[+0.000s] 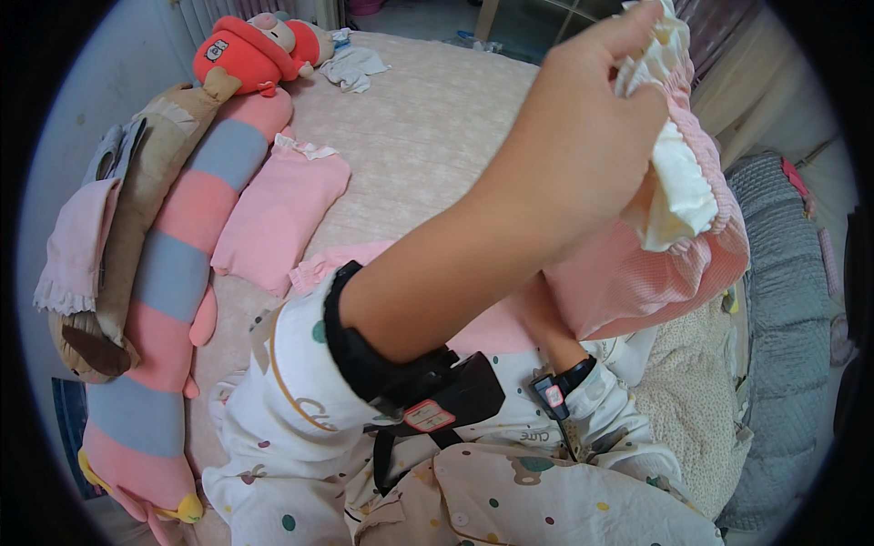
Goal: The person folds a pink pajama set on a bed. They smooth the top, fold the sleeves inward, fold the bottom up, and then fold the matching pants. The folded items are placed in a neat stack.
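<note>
My left hand (601, 116) is raised at the upper right, its thumb and fingers pinching the cream ruffled edge (683, 191) of a pink textured garment (655, 286). Below the hand, the cloth hangs in loose folds. My right hand (543, 310) reaches up beneath my left forearm; its fingers are hidden by that forearm and the garment, so its grip cannot be seen. More pink fabric (488, 331) lies across my lap, and a gathered pink cuff (317, 273) shows on the bed to the left. Farther left lies a folded pink garment (283, 211) with a white ruffled edge.
A long striped plush toy (167, 273) and a brown plush dog (143, 205) line the bed's left side, with folded clothes (78, 242) on the dog. A red-hatted plush (246, 54) and white cloth (355, 68) lie at the far end. Grey quilted bedding (782, 341) is at right.
</note>
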A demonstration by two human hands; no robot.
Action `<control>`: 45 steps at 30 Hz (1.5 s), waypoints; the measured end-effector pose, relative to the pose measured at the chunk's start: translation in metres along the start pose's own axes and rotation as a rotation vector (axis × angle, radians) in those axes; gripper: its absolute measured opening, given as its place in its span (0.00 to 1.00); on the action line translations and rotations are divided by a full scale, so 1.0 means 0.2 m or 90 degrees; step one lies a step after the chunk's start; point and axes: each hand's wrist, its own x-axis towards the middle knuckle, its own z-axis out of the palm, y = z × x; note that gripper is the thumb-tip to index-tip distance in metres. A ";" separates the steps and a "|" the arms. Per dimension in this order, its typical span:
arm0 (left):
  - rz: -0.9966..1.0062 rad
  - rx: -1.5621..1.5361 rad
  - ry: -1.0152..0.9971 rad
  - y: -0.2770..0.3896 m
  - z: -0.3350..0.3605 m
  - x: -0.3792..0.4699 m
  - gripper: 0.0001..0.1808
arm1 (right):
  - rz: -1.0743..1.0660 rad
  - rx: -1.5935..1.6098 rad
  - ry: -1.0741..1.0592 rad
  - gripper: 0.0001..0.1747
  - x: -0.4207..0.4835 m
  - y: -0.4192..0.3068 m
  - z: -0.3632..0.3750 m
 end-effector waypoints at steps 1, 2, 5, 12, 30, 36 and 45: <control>-0.021 -0.032 -0.008 0.00 -0.01 0.00 0.25 | 0.037 0.019 0.000 0.34 0.02 0.02 -0.03; -0.040 -0.061 -0.012 0.00 -0.03 0.01 0.25 | 0.075 0.037 0.000 0.32 0.03 0.04 -0.05; -0.079 -0.124 -0.020 -0.01 -0.05 0.01 0.25 | -0.144 0.142 0.141 0.21 0.05 0.06 -0.10; -0.125 -0.201 -0.029 -0.02 -0.06 -0.01 0.26 | -0.275 0.184 0.110 0.19 -0.02 0.00 -0.15; -0.192 -0.257 0.001 0.03 -0.16 -0.06 0.29 | -0.206 0.118 0.045 0.19 -0.01 0.05 -0.21; -0.233 -0.080 0.156 0.06 -0.56 -0.29 0.28 | -0.166 0.049 0.058 0.19 0.00 0.09 -0.17; -0.609 0.120 0.408 -0.04 -1.16 -1.01 0.28 | -0.115 -0.074 0.084 0.19 -0.12 0.18 -0.08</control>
